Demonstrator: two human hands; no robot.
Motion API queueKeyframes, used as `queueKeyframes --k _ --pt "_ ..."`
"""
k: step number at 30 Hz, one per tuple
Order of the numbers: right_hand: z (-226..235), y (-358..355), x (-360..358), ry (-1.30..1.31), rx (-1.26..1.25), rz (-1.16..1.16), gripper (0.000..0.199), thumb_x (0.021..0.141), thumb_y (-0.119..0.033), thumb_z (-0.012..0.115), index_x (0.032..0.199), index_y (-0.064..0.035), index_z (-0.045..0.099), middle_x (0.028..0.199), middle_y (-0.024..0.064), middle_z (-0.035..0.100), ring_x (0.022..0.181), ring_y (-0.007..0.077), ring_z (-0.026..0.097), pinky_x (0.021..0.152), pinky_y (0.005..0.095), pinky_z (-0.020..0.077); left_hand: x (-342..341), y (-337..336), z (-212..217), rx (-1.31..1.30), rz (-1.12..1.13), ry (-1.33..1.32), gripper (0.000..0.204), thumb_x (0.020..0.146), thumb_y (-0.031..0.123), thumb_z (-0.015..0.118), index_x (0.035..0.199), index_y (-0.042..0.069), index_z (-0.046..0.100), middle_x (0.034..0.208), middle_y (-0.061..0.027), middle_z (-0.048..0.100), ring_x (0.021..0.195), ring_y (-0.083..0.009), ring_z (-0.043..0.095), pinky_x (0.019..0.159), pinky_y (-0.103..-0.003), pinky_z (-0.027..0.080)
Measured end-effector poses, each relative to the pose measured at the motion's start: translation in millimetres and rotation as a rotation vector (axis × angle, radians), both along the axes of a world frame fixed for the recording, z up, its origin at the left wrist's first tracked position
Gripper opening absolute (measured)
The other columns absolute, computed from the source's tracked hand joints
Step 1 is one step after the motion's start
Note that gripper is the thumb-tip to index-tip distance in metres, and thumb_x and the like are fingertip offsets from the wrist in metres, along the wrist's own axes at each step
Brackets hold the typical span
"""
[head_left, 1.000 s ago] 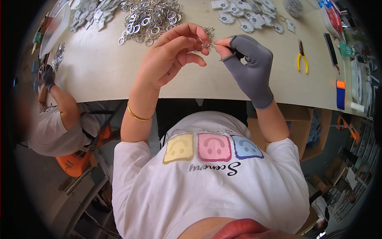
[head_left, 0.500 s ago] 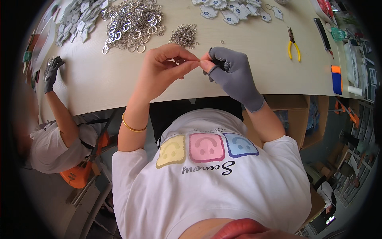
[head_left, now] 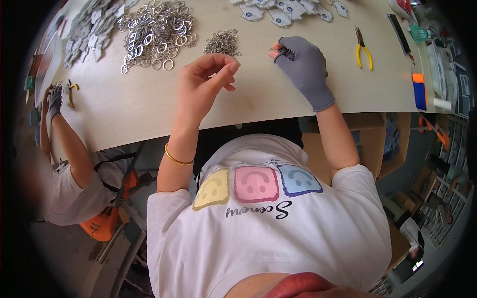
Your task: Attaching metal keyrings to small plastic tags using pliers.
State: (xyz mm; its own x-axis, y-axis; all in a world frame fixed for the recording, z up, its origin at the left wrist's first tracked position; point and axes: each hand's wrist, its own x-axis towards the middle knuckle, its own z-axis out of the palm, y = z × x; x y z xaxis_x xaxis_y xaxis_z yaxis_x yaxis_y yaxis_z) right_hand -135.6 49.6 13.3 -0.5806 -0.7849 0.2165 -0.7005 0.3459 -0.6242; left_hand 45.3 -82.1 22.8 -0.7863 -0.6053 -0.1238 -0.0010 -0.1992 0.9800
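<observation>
- A person's two hands were raised above a pale, smooth surface (head_left: 258, 97), apart from each other.
- The bare left hand (head_left: 201, 82) had its thumb and forefinger drawn together in a pinch, the other fingers curled loosely. Whether it had hold of a tiny piece could not be told.
- The right hand (head_left: 305, 69), in a dark grey glove with bare fingertips, was curled, thumb and forefinger close together. What it gripped, if anything, was too small to make out.
- A little heap of small silver metal rings (head_left: 221, 42) lay just beyond the left fingertips; a larger heap of wide silver metal rings (head_left: 155, 37) lay to its left.
- White flat tags (head_left: 280, 16) were piled farther back; metal pliers with yellow handles (head_left: 360, 44) rested right of the gloved hand.
- Pieces this fine seemed to call for a light pinch with the very fingertips, leaving each ring's edge exposed.
- Working over the bare part of the surface, clear of the heaps, would likely have made a dropped ring easier to find.
- Both wrists probably did best held steady.
</observation>
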Motion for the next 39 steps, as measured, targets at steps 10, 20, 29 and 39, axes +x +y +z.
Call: queueKeyframes --k 10,20,29,39 --pt "-8 -6 0 -0.01 -0.134 0.006 0.016 0.08 -0.017 0.072 0.089 -0.0057 0.066 0.08 0.0053 0.064 0.064 0.0171 0.061 0.06 0.0295 0.0468 -1 0 -9 0.074 0.064 0.067 0.014 0.087 0.011 0.069 0.092 -0.002 0.067 0.078 -0.0025 0.064 0.067 -0.0079 0.06 0.058 -0.023 0.054" --pt "-6 -29 24 0.157 -0.101 0.223 0.016 0.077 -0.017 0.073 0.088 -0.0062 0.067 0.079 0.0057 0.063 0.063 0.0197 0.06 0.059 0.0309 0.0474 14 -3 -21 0.053 0.091 0.021 0.01 0.088 0.009 0.067 0.093 0.0 0.067 0.078 -0.0007 0.063 0.067 -0.0072 0.059 0.059 -0.022 0.05" --pt "2 -25 26 -0.046 -0.195 0.273 0.007 0.08 -0.009 0.067 0.085 -0.0058 0.065 0.074 0.0058 0.063 0.062 0.0174 0.063 0.057 0.0295 0.0491 8 2 -15 0.025 0.135 0.004 0.014 0.087 0.012 0.069 0.092 -0.001 0.066 0.078 -0.0017 0.064 0.067 -0.0077 0.06 0.058 -0.022 0.051" --pt "20 -18 52 -0.732 -0.487 0.242 0.015 0.083 0.004 0.065 0.094 0.0018 0.055 0.08 0.0046 0.065 0.073 0.007 0.062 0.068 0.0226 0.0519 -1 10 -5 0.159 0.147 0.22 0.015 0.088 0.011 0.068 0.095 -0.003 0.066 0.086 -0.0049 0.065 0.073 -0.0105 0.062 0.061 -0.024 0.055"
